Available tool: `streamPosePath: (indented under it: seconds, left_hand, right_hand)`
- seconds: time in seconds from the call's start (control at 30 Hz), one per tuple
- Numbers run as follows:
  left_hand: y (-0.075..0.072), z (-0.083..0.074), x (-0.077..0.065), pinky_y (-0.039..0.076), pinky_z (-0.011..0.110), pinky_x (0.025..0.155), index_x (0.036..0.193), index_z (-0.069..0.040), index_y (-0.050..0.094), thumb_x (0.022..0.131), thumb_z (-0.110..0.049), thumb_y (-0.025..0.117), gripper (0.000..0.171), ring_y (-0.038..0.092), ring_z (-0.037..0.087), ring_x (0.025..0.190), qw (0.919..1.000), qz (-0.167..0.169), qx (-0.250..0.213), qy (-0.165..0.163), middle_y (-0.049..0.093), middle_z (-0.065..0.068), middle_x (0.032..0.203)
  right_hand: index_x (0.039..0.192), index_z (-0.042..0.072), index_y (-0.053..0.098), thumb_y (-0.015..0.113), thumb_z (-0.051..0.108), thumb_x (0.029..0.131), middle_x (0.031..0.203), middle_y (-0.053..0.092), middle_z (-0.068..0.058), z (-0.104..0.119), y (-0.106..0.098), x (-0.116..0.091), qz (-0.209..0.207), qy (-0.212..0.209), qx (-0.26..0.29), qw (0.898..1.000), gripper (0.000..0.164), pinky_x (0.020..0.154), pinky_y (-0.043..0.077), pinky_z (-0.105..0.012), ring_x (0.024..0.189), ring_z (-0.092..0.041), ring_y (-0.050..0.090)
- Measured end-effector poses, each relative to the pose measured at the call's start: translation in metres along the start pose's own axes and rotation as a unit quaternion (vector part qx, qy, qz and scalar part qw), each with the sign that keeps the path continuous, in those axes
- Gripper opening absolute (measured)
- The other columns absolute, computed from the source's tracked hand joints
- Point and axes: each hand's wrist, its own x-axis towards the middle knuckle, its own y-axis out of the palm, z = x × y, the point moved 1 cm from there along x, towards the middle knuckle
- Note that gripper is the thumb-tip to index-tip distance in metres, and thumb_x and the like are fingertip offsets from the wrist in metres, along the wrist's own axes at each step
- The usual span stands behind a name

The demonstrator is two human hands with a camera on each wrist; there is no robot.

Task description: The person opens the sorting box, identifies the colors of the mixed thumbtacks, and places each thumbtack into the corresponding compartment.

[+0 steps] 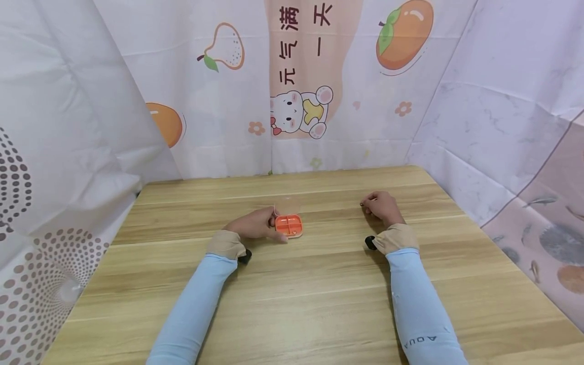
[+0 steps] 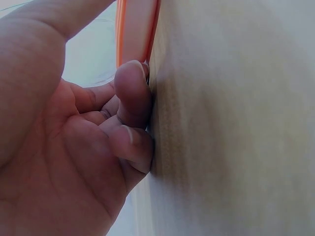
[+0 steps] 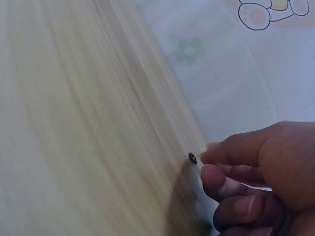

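A small orange box with divided compartments lies on the table, its clear lid raised at the back. My left hand holds it from the left, thumb along the front and fingers at the left side. In the left wrist view the orange wall of the box shows beyond the curled fingers. To the right, my right hand pinches a small dark round piece, like a button, between thumb and forefinger, just above the table. The other right fingers curl in beneath.
The wood-grain table spreads around both hands. A printed curtain hangs along its back edge, with more cloth at the left and right sides. Black wrist pieces sit under both cuffs.
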Motion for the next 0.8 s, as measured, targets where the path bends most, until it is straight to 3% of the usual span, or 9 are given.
streamPosePath:
  seconds: [0.27, 0.4, 0.5, 0.57, 0.6, 0.63, 0.67, 0.7, 0.8]
  left_hand:
    - [-0.001, 0.001, 0.002, 0.044, 0.027, 0.069, 0.112, -0.011, 0.051, 0.073, -0.047, 0.082, 0.061, 0.048, 0.014, 0.080, 1.0000, -0.002, 0.002, 0.005, 0.060, 0.002, 0.097]
    - [-0.001, 0.002, 0.002, 0.041, 0.025, 0.067, 0.112, -0.012, 0.052, 0.073, -0.048, 0.082, 0.061, 0.047, 0.013, 0.078, 1.0000, -0.003, 0.002, 0.007, 0.059, 0.003, 0.094]
    - [-0.001, 0.002, 0.002, 0.041, 0.025, 0.066, 0.112, -0.011, 0.052, 0.072, -0.049, 0.082, 0.063, 0.046, 0.013, 0.078, 1.0000, -0.001, 0.003, 0.004, 0.058, 0.003, 0.093]
    - [-0.001, 0.001, 0.002, 0.041, 0.025, 0.067, 0.112, -0.012, 0.052, 0.072, -0.050, 0.082, 0.063, 0.047, 0.013, 0.079, 1.0000, -0.001, 0.005, 0.000, 0.058, 0.003, 0.094]
    - [0.000, 0.001, 0.002, 0.041, 0.026, 0.068, 0.113, -0.012, 0.052, 0.072, -0.050, 0.082, 0.064, 0.047, 0.013, 0.079, 1.0000, 0.000, 0.004, -0.001, 0.059, 0.003, 0.095]
    - [0.000, 0.002, 0.002, 0.042, 0.026, 0.069, 0.113, -0.012, 0.051, 0.072, -0.050, 0.082, 0.064, 0.047, 0.014, 0.080, 1.0000, 0.001, 0.003, -0.002, 0.059, 0.002, 0.096]
    - [0.000, 0.002, 0.002, 0.042, 0.026, 0.069, 0.113, -0.012, 0.051, 0.072, -0.049, 0.082, 0.064, 0.048, 0.014, 0.081, 1.0000, 0.001, 0.002, -0.002, 0.060, 0.002, 0.097]
    - [0.000, 0.002, 0.001, 0.043, 0.027, 0.070, 0.114, -0.011, 0.051, 0.072, -0.049, 0.082, 0.064, 0.049, 0.014, 0.082, 1.0000, 0.001, 0.001, -0.002, 0.060, 0.002, 0.098]
    - [0.000, 0.002, 0.001, 0.045, 0.027, 0.072, 0.114, -0.011, 0.051, 0.072, -0.049, 0.082, 0.064, 0.050, 0.014, 0.083, 1.0000, 0.001, -0.003, 0.000, 0.061, 0.001, 0.100]
  right_hand:
    - [0.103, 0.002, 0.070, 0.059, 0.025, 0.098, 0.073, 0.064, -0.004, 0.001, -0.002, -0.003, 0.005, -0.001, -0.029, 1.000, 0.026, 0.076, 0.040, -0.036, 0.087, -0.027, 0.054]
    - [0.100, 0.001, 0.070, 0.060, 0.026, 0.097, 0.075, 0.064, -0.005, 0.002, -0.001, -0.003, 0.009, 0.004, -0.016, 1.000, 0.027, 0.075, 0.041, -0.035, 0.083, -0.024, 0.055]
    - [0.099, 0.000, 0.069, 0.060, 0.025, 0.097, 0.073, 0.062, -0.002, 0.002, -0.001, -0.002, 0.032, 0.021, 0.073, 0.997, 0.027, 0.064, 0.042, -0.029, 0.069, -0.016, 0.051]
    - [0.094, -0.001, 0.065, 0.059, 0.023, 0.098, 0.067, 0.057, 0.001, 0.001, -0.001, 0.001, 0.073, 0.036, 0.202, 0.976, 0.026, 0.052, 0.038, -0.024, 0.055, -0.010, 0.044]
    - [0.094, 0.000, 0.063, 0.056, 0.022, 0.100, 0.066, 0.054, 0.002, 0.001, -0.001, 0.002, 0.107, 0.036, 0.286, 0.951, 0.024, 0.048, 0.034, -0.022, 0.052, -0.007, 0.038]
    - [0.094, 0.001, 0.060, 0.052, 0.021, 0.102, 0.065, 0.051, 0.003, 0.001, -0.001, 0.004, 0.146, 0.037, 0.378, 0.914, 0.023, 0.046, 0.029, -0.020, 0.050, -0.006, 0.032]
    - [0.093, 0.003, 0.057, 0.047, 0.021, 0.105, 0.065, 0.047, 0.005, 0.000, -0.001, 0.005, 0.192, 0.037, 0.467, 0.862, 0.023, 0.044, 0.025, -0.020, 0.049, -0.005, 0.026]
    - [0.093, 0.006, 0.053, 0.041, 0.022, 0.107, 0.066, 0.041, 0.007, 0.000, -0.002, 0.006, 0.246, 0.040, 0.553, 0.795, 0.025, 0.043, 0.021, -0.019, 0.049, -0.004, 0.022]
    - [0.097, 0.010, 0.047, 0.024, 0.032, 0.110, 0.072, 0.029, 0.012, -0.005, -0.001, 0.008, 0.395, 0.066, 0.727, 0.558, 0.034, 0.048, 0.016, -0.017, 0.054, -0.002, 0.015]
